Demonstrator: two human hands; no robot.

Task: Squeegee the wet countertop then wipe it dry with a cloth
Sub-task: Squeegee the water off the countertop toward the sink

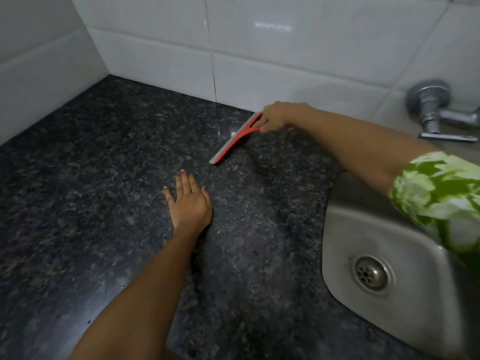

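A dark speckled granite countertop point(91, 190) fills most of the view and shines faintly near the back. My right hand point(279, 116) is closed around the handle of an orange squeegee point(235, 140), whose grey blade rests on the counter near the back wall, running diagonally toward the front left. My left hand point(189, 201) lies flat on the counter with fingers spread, palm down, a short way in front of the blade's near end. No cloth is in view.
A steel sink point(345, 237) with a round drain point(371, 273) sits at the right edge of the counter. A metal tap point(433, 110) juts from the white tiled wall point(259, 48) above it. Tiled walls close the back and left sides.
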